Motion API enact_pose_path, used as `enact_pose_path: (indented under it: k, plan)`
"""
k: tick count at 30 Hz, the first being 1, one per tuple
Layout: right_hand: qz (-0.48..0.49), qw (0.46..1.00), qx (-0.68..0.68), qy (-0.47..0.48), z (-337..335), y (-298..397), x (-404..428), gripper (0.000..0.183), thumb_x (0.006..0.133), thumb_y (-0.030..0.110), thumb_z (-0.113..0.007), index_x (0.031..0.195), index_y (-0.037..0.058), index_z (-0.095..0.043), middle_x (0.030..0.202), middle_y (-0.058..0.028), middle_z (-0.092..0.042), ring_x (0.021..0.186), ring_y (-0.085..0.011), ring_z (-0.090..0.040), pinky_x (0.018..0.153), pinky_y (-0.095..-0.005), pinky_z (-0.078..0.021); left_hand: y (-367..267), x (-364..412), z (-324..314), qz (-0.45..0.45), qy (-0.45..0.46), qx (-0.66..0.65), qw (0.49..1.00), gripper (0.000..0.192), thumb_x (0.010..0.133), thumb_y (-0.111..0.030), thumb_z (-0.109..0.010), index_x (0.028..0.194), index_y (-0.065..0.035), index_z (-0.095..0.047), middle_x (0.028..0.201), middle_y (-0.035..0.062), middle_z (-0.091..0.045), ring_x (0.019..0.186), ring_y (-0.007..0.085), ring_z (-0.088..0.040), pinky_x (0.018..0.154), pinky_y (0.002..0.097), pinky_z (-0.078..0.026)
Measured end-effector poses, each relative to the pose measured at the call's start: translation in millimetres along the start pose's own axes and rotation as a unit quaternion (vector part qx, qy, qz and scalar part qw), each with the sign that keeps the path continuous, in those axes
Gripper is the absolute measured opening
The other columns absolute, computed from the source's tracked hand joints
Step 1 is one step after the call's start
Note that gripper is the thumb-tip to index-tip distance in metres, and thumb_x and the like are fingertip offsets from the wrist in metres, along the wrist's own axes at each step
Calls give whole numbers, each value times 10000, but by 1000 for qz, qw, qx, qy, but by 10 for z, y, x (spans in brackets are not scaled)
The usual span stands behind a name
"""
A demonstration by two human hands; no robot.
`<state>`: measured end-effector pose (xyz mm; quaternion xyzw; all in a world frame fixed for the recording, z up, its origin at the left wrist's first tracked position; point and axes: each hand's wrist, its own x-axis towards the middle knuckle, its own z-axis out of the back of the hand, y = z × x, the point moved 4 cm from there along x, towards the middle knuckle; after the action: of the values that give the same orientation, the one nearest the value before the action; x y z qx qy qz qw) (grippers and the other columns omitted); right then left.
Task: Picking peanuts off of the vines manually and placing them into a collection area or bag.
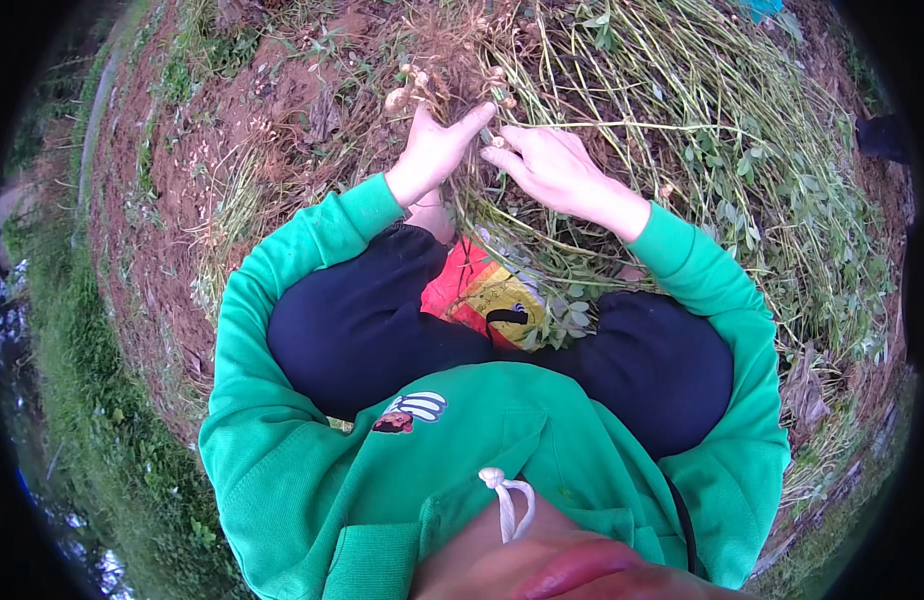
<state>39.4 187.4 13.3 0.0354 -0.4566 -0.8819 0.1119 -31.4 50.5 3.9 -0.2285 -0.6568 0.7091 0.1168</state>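
My left hand (438, 148) grips a peanut plant (462, 79) near its roots, the thumb extended along the stems. Tan peanut pods (396, 100) hang among the roots just beyond the left fingers, and a few more dangle on the other side. My right hand (558, 169) is close by, its thumb and forefinger closed around a small pod (498, 142) beside the stems. The plant's leafy stems trail down between my knees. The curled fingers of both hands are partly hidden.
A heap of pulled peanut plants (657, 97) spreads over the right side. Bare reddish soil (161, 217) with loose pods lies to the left, bordered by grass (94, 360). A red and yellow printed bag (469, 289) lies between my bent legs (357, 315).
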Motion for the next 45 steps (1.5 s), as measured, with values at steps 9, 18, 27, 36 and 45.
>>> enact_pose_path:
  k: [9, 18, 27, 36, 45]
  plan:
    - [23, 997, -33, -64, 204, 97, -195, 403, 896, 336, -532, 642, 23, -522, 537, -166, -533, 536, -379, -546, 505, -437, -403, -128, 29, -253, -93, 33, 129, 987, 332, 853, -148, -642, 1117, 36, -563, 1046, 105, -638, 891, 144, -612, 810, 301, -498]
    - [-27, 998, 49, -39, 123, -68, -144, 541, 899, 445, -518, 580, 8, -524, 465, -116, -449, 446, -228, -492, 472, -370, -357, 9, 136, -90, -22, 4, 257, 966, 416, 846, -270, -648, 1100, 51, -574, 1028, 110, -653, 922, 148, -606, 822, 319, -490]
    - [-112, 942, 315, 33, 33, -157, -157, 268, 842, 260, -662, 977, 40, -590, 638, 16, -560, 537, -51, -479, 490, -238, -380, 38, 125, -60, -68, 34, 141, 987, 367, 849, -241, -632, 1077, 44, -596, 988, 120, -668, 901, 179, -627, 810, 335, -495]
    - [-36, 989, 146, -13, -13, -185, -59, 417, 803, 383, -670, 1005, 22, -620, 822, -118, -659, 744, -217, -628, 687, -330, -473, 97, 134, -19, -25, 14, 127, 991, 360, 844, -217, -637, 1085, 46, -589, 989, 124, -668, 893, 179, -631, 812, 329, -497]
    - [-8, 991, 71, -110, 200, -72, -158, 305, 789, 266, -608, 595, 33, -573, 518, -118, -528, 454, -248, -521, 474, -359, -375, -24, 107, -114, -75, -17, 189, 979, 360, 838, -216, -638, 1064, 59, -580, 991, 125, -660, 895, 168, -615, 815, 319, -487]
